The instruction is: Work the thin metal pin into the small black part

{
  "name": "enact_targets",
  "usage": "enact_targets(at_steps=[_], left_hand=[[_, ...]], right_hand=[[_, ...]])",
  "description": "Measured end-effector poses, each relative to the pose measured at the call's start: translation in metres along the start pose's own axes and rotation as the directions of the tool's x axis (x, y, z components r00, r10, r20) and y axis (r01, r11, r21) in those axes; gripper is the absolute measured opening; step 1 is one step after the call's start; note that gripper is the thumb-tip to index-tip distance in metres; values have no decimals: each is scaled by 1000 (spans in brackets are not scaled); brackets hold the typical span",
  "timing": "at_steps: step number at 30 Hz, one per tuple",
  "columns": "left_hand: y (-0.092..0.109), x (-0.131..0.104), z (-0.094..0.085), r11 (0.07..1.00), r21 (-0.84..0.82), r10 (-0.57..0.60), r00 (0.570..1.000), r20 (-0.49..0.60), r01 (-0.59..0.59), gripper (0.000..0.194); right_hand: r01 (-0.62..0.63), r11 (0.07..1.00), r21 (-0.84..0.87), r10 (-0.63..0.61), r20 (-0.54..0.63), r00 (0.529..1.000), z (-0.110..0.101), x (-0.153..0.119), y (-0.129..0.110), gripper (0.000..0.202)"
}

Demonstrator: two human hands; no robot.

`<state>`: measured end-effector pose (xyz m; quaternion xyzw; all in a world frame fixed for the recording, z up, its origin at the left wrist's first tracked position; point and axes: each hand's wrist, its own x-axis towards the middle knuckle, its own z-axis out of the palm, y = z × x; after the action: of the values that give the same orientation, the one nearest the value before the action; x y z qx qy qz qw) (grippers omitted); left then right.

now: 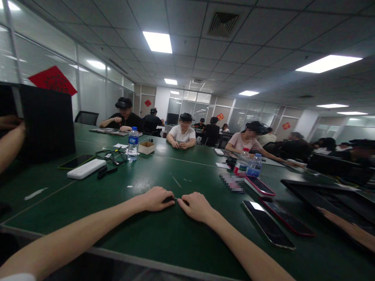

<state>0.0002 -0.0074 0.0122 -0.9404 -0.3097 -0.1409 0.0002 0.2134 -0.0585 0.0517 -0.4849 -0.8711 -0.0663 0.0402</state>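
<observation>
My left hand rests on the green table, its fingers curled together around something small and dark that I cannot make out. Just to its right, my right hand is also closed, thumb and fingers pinched. A thin, pale thing seems to span the small gap between the two hands, too small to name. A small white scrap lies left of my left hand. Right of my right hand are a phone with a lit white patch and a red-edged phone.
Left are a white power bank, black cables, a water bottle and a small box. Right are bottles, a pink-cased phone and a black tray with another person's hand. Several people sit around.
</observation>
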Motion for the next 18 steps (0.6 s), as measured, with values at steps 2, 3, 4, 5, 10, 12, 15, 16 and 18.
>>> enact_targets(at_steps=[2,3,4,5,10,12,15,16,18], left_hand=[[0,0,1,1000,-6,-2,1000,2,2,36],[-1,0,1,1000,-5,-6,1000,4,6,36],[-1,1,2,1000,-3,-12,1000,8,12,36],[-1,1,2,1000,0,-18,1000,11,18,36],[-1,1,4,1000,9,-27,999,17,27,35],[-1,1,4,999,11,-36,999,25,36,34],[-1,1,5,999,11,-52,998,34,52,35],[-1,1,6,998,8,-54,998,35,54,35],[-2,1,6,999,6,-53,998,35,53,36]], right_hand=[[3,1000,-15,-3,0,1000,-1,0,-1,54],[0,1000,-25,0,-1,1000,-1,0,-1,54],[-4,999,-35,4,-1,1000,-1,0,-2,53],[-9,999,-44,9,2,1000,-1,0,-2,54],[-7,998,-64,8,19,1000,1,0,-3,55],[2,998,-65,-1,17,1000,1,0,-3,55],[2,997,-71,-1,20,1000,1,-1,-3,55],[3,997,-73,-1,24,1000,0,-1,-3,56],[7,997,-75,-5,30,1000,-1,-2,-3,56]])
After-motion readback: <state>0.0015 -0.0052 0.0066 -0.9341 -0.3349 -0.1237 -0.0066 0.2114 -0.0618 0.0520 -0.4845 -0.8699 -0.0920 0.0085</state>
